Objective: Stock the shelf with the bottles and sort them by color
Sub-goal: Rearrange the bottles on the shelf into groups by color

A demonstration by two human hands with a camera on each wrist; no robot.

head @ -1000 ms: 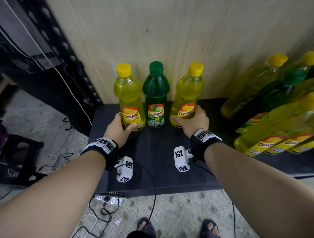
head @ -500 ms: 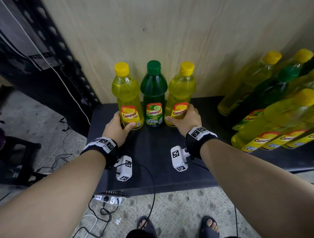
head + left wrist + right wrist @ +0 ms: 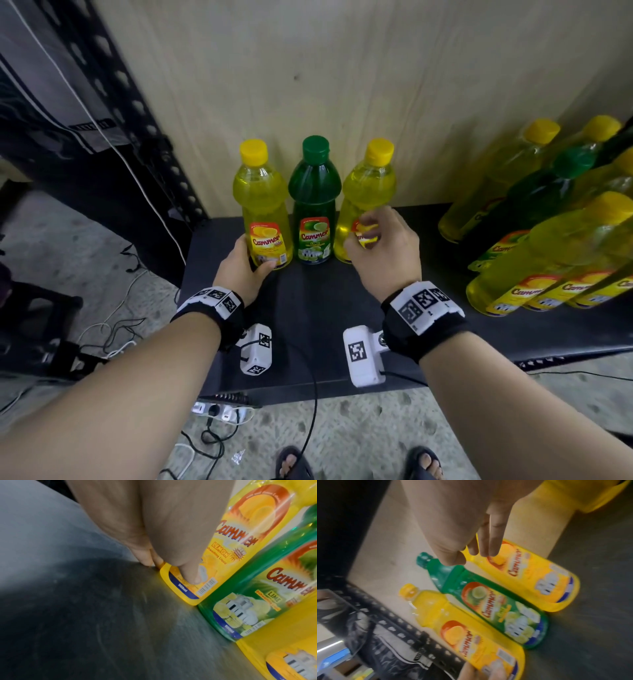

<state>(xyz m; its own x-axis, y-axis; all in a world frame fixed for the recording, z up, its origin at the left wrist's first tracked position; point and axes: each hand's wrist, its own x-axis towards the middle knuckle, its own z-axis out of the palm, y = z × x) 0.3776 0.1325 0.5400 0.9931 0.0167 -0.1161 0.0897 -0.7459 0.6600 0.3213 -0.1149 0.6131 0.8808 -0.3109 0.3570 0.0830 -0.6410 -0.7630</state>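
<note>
Three bottles stand upright in a row at the back of the dark shelf [image 3: 308, 308]: a yellow bottle [image 3: 262, 205] on the left, a green bottle [image 3: 314, 202] in the middle and another yellow bottle [image 3: 368, 185] on the right. My left hand [image 3: 251, 260] grips the base of the left yellow bottle [image 3: 248, 527], thumb on its label. My right hand [image 3: 359, 233] hovers just in front of the right yellow bottle [image 3: 530, 581], fingers relaxed [image 3: 488, 545], holding nothing. The green bottle [image 3: 488, 608] touches both neighbours.
A cluster of several yellow bottles and a green one [image 3: 548, 240] crowds the shelf's right side. A wooden back panel [image 3: 342, 85] rises behind the row. A perforated black shelf post [image 3: 137, 113] stands at the left. Cables and a power strip [image 3: 219, 409] lie on the floor below.
My right hand has let go of the right yellow bottle and lifted up off its base. The left hand still holds the left yellow bottle.
</note>
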